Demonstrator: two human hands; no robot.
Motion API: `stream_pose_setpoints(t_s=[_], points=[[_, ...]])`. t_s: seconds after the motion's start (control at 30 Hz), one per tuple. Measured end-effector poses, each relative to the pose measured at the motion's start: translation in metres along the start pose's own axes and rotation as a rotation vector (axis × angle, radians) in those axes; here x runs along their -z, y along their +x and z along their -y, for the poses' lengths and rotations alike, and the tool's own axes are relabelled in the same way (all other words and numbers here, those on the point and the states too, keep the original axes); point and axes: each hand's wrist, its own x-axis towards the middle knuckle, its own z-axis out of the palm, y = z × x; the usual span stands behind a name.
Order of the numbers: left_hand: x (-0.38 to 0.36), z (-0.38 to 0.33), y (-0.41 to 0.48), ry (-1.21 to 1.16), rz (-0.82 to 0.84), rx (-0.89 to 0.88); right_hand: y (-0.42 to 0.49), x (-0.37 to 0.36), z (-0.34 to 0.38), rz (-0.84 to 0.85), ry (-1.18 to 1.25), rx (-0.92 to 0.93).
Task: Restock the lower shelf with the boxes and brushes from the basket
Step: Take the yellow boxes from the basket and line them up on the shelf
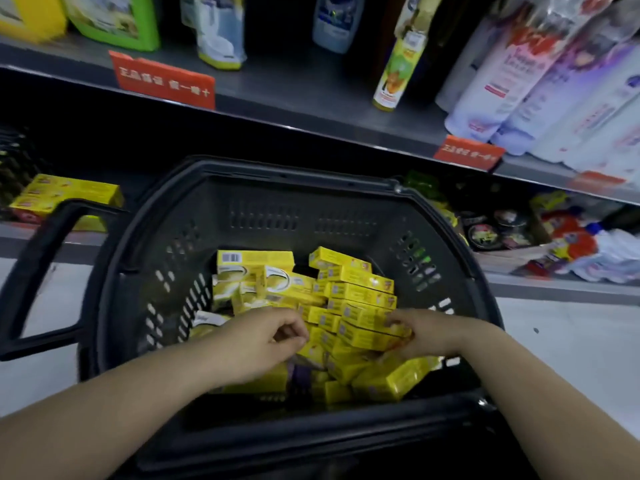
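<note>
The yellow boxes (349, 292) lie inside the black basket (311, 168), many of them in a loose pile, and both hands are down among them. The right hand (420, 336) has its fingers (398, 323) curled over the right end of a row of boxes, so it holds them. The left hand (266, 337) is at the other end of the same row with its fingers bent inward against the boxes; I cannot tell if they really hold one or only touch.

I judge these boxes to be light, thin cardboard: stiff enough along the length, but easy to dent if squeezed on the wide faces. The surface looks smooth and printed, so a bundle may slide apart. It seems better to press several together from the two short ends, with a thumb over the top, or to take only a few at one time.

Under the pile a purple thing (299, 372) shows; whether it is one of the brushes I cannot tell. The lower shelf (540, 287) is behind the basket, and on its left part a stack of the same boxes (69, 194) already lies flat, so new ones can go beside it
</note>
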Motion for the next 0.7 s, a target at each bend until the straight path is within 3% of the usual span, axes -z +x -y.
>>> stream_pose_setpoints(t_s=[0.07, 0.27, 0.5, 0.7], points=[[-0.009, 0.001, 0.006, -0.044, 0.034, 0.012, 0.005, 0.005, -0.003, 0.034, -0.039, -0.035], [-0.023, 0.008, 0.013, -0.198, 0.086, 0.088, 0.01, 0.017, -0.005, 0.456, -0.169, -0.005], [-0.019, 0.011, 0.015, -0.375, 0.05, 0.209, 0.016, 0.015, -0.017, 0.376, -0.039, 0.07], [-0.018, 0.009, 0.016, -0.404, 0.055, 0.278, 0.019, 0.009, 0.004, 0.451, -0.182, 0.103]])
